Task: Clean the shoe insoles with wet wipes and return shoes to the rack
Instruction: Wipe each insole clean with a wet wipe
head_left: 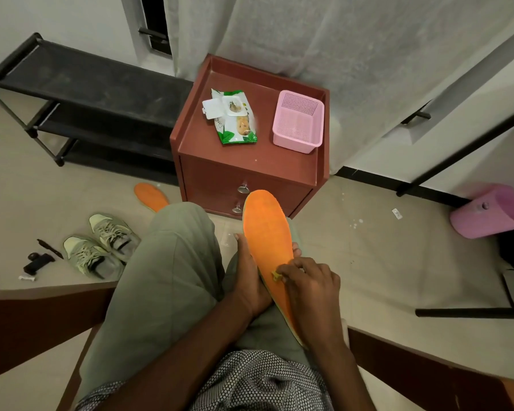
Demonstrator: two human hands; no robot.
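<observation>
The orange insole is gripped by the left hand; a balled wipe is pinched by the right hand. The insole, pointing toward 12 o'clock, could be flexed out of grip by hard rubbing.

You've got two orange foam insoles, two pale green laced sneakers — one green-and-white wet-wipe pack, one pink perforated plastic basket.

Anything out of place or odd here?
The wipes pack on the cabinet lies with its flap open. A second insole lies on the floor, apart from the shoes. Nothing spilled.
</observation>
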